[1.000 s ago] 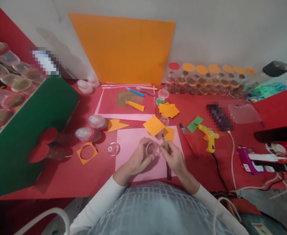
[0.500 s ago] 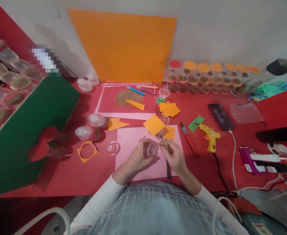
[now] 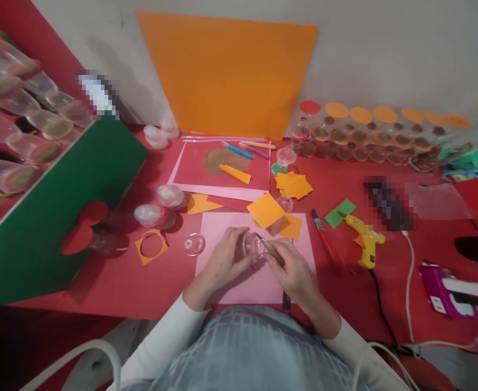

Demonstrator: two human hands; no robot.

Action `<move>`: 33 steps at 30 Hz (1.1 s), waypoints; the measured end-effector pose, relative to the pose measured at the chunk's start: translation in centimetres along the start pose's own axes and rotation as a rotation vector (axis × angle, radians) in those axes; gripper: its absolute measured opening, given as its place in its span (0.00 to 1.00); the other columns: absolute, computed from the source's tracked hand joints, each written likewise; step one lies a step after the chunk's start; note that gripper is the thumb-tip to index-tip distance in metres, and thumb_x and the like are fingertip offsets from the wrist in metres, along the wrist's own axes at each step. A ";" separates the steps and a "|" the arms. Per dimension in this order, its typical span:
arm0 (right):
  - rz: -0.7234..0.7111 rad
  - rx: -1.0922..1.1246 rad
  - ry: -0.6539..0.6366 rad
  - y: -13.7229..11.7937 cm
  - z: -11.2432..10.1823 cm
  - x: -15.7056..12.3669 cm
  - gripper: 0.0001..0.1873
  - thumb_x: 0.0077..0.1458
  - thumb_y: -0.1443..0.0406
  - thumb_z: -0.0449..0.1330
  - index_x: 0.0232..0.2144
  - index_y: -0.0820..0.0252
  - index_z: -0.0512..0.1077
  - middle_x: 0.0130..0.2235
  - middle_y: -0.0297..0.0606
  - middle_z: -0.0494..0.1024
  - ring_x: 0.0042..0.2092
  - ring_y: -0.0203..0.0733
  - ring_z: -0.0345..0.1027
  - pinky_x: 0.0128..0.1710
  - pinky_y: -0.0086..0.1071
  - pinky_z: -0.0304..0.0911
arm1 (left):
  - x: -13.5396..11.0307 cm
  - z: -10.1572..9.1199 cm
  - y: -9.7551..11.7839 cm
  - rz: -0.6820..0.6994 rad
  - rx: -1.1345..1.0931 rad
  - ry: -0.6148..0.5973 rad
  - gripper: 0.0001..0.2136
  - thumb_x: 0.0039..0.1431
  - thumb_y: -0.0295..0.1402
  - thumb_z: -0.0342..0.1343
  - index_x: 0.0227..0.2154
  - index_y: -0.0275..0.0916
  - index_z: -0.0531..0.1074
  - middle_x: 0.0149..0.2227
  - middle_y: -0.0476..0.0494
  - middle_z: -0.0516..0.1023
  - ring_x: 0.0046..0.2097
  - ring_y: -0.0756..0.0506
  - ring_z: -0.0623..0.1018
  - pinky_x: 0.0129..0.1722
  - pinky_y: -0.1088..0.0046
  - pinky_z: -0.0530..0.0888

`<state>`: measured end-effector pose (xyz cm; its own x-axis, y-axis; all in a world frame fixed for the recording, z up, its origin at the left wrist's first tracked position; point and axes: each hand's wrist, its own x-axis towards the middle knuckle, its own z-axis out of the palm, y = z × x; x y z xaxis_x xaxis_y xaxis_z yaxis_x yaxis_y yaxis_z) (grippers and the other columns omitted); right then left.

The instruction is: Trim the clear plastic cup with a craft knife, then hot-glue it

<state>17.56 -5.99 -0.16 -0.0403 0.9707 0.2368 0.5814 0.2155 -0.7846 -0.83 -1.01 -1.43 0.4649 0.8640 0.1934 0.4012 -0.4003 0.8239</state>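
Observation:
My left hand (image 3: 222, 262) holds a small clear plastic cup (image 3: 252, 245) over a pink sheet (image 3: 239, 285) on the red table. In my right hand (image 3: 294, 271) is a thin pointed tool (image 3: 268, 247), and its tip touches the cup's rim. Orange paper squares (image 3: 265, 209) lie just beyond the cup. A clear round lid (image 3: 194, 244) sits to the left of my left hand.
A yellow glue gun (image 3: 366, 243) with a black cord lies to the right, near a craft knife (image 3: 317, 219). Rows of clear cups (image 3: 369, 144) stand at the back right. A green board (image 3: 60, 206) slopes at the left. A large orange sheet (image 3: 231, 70) leans on the wall.
The view has shifted to the left, so everything sits further right in frame. Both hands stay on the cup, and the tool tip has moved closer onto the cup.

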 end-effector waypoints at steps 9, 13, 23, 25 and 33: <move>-0.076 -0.144 -0.001 0.8 0.6 -0.3 0.16 0.63 0.68 0.50 0.50 0.57 0.70 0.38 0.41 0.78 0.39 0.42 0.74 0.38 0.33 0.71 | -0.4 0.5 0.6 -0.092 0.216 0.101 0.14 0.59 0.42 0.56 0.40 0.38 0.64 0.37 0.41 0.72 0.37 0.43 0.73 0.35 0.64 0.72; -0.089 -0.184 -0.011 0.6 0.7 -0.4 0.18 0.62 0.69 0.50 0.52 0.55 0.71 0.40 0.41 0.77 0.41 0.41 0.73 0.40 0.33 0.71 | -0.8 1.3 0.6 -0.068 0.354 0.123 0.12 0.59 0.39 0.56 0.39 0.38 0.63 0.35 0.42 0.71 0.36 0.43 0.71 0.34 0.64 0.70; -0.120 -0.281 -0.042 -0.1 0.6 -0.5 0.20 0.62 0.70 0.51 0.53 0.54 0.70 0.37 0.41 0.76 0.40 0.44 0.73 0.37 0.34 0.72 | -1.0 1.6 0.4 -0.058 0.439 0.114 0.09 0.63 0.38 0.50 0.41 0.39 0.64 0.39 0.40 0.72 0.39 0.41 0.72 0.36 0.63 0.69; -0.111 -0.286 -0.061 -0.2 0.7 -0.4 0.19 0.62 0.69 0.50 0.53 0.54 0.70 0.37 0.41 0.76 0.40 0.43 0.74 0.36 0.33 0.72 | -1.1 1.6 0.3 -0.061 0.473 0.104 0.11 0.63 0.39 0.50 0.42 0.39 0.64 0.39 0.40 0.72 0.39 0.40 0.72 0.36 0.62 0.69; -0.109 -0.278 -0.062 -0.6 1.2 -0.4 0.20 0.61 0.70 0.49 0.53 0.55 0.70 0.36 0.42 0.76 0.38 0.42 0.75 0.32 0.30 0.73 | -1.3 1.5 0.2 -0.061 0.583 0.047 0.15 0.63 0.42 0.48 0.46 0.36 0.62 0.41 0.36 0.72 0.39 0.38 0.72 0.35 0.60 0.68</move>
<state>16.28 -6.40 -0.51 -0.1595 0.9498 0.2690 0.7707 0.2901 -0.5674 -0.15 -2.66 -2.31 0.3971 0.8981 0.1888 0.8004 -0.4396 0.4076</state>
